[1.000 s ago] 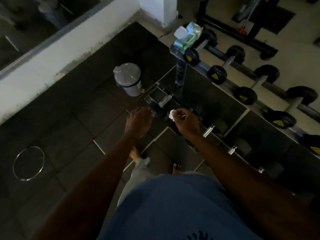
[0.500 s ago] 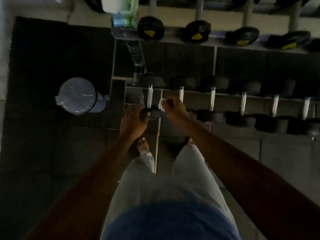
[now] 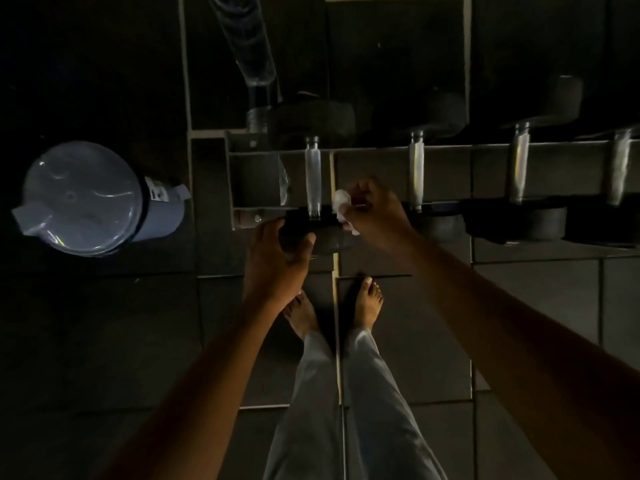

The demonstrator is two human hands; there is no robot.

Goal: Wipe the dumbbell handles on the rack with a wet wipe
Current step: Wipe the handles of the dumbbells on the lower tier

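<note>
The lower tier of a dark dumbbell rack (image 3: pixel 381 150) runs across the view, holding several black dumbbells with silver handles. My left hand (image 3: pixel 277 261) grips the near black head (image 3: pixel 298 230) of the leftmost dumbbell, whose silver handle (image 3: pixel 312 178) points away from me. My right hand (image 3: pixel 374 213) pinches a crumpled white wet wipe (image 3: pixel 341 206) just right of that handle's near end. Whether the wipe touches the handle is unclear. A second handle (image 3: pixel 416 171) lies right of my right hand.
A small grey lidded bin (image 3: pixel 86 199) stands on the dark floor tiles left of the rack. A rack upright (image 3: pixel 251 46) rises at top centre. My bare feet (image 3: pixel 332 310) stand just in front of the rack. More dumbbells (image 3: pixel 519 168) continue rightward.
The view has tilted down and closer to the lower tier; the upper tier and wipe pack have left the frame. Both hands stay at the leftmost dumbbell, wipe still pinched.
</note>
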